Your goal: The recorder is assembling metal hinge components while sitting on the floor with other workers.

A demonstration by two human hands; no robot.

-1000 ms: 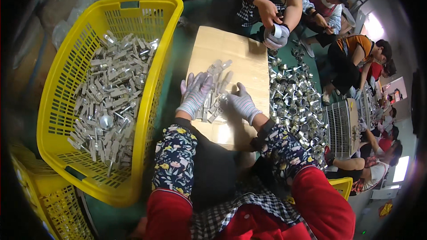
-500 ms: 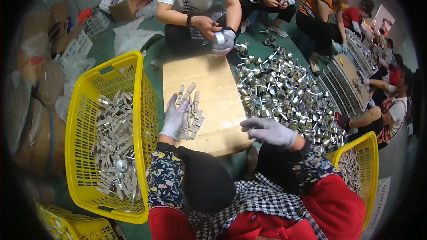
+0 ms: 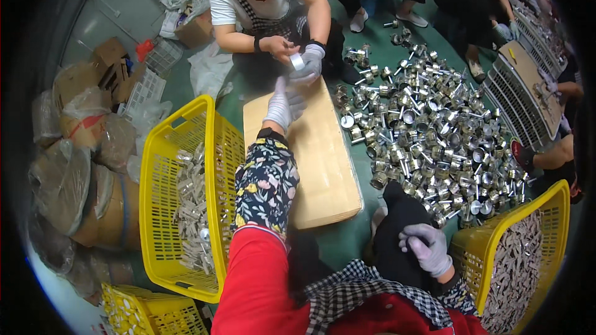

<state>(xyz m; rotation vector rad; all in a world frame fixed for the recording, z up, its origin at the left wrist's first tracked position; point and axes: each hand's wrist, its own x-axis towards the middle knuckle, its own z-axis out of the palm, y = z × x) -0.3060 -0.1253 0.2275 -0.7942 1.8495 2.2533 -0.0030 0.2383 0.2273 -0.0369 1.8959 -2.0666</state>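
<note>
Your left hand (image 3: 283,109) hangs over the cardboard (image 3: 326,167), grip impossible to tell, while your right hand (image 3: 428,249), grip loosely parted, is near a yellow basket (image 3: 477,257).

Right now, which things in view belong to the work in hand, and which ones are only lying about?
Likely part of the work:
tan board, near the left hand
left yellow basket, holding pale pieces
right yellow basket
metal parts

Likely just lying about:
white plastic sheet
brown carton
white crate
</note>
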